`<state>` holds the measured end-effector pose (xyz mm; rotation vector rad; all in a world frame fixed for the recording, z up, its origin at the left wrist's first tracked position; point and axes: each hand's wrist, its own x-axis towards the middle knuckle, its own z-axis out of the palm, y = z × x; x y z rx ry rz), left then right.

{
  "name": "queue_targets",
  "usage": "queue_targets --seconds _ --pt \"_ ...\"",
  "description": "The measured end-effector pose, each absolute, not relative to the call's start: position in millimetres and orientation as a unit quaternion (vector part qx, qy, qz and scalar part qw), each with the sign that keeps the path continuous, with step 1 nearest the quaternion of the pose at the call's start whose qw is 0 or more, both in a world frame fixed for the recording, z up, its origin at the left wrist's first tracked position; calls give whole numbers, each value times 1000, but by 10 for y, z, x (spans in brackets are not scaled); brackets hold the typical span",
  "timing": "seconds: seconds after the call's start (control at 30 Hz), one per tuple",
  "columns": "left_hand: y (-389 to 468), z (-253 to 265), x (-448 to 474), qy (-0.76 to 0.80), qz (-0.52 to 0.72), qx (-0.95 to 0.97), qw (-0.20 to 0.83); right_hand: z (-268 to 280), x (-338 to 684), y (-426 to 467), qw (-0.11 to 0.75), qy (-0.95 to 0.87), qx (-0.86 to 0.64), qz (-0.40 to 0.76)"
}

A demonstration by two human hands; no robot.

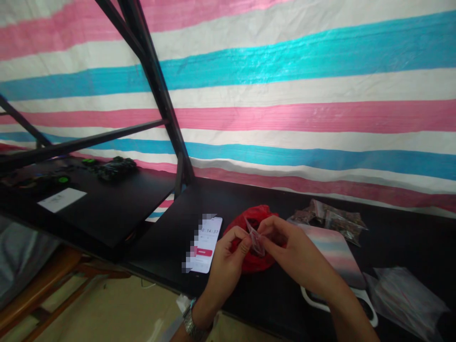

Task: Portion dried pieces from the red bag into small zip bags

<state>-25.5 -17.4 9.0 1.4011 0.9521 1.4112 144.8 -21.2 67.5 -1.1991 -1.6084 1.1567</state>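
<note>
Both hands pinch a small clear plastic bag (255, 241) between them, above a red plastic bag (261, 264) on the black table. My left hand (228, 254) grips its left side, thumb against fingers, and wears a metal watch at the wrist. My right hand (285, 237) holds the opposite side with closed fingertips. What lies inside the red bag is mostly hidden by the hands. Just right of my right hand sits a white kitchen scale (335, 251) with a shiny top, partly covered by my forearm.
Behind the scale lie several clear bags of brown dried material (344, 221). A stack of clear bags (406, 297) rests at the right. A phone (204, 247) with a timer is left of my hands. A black metal frame (156, 90) rises between the tables, before a striped sheet (285, 114).
</note>
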Motion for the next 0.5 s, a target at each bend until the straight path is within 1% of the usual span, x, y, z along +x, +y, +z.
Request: queue_targets --seconds 0.1,0.27,0.33,0.43,0.5 --pt "-204 84 -234 413 587 591 369 655 1475 -192 405 -632 -471 462" --pt "-231 64 -200 451 593 661 88 634 1517 -146 440 -603 -447 493" --pt "-233 50 -193 453 580 677 9 628 1530 -130 441 -600 -430 511" --pt "-251 20 -174 464 575 671 -51 620 1526 -135 446 -605 -405 520" --pt "-282 -16 -146 467 576 669 -58 626 1508 -164 444 -619 -393 515"
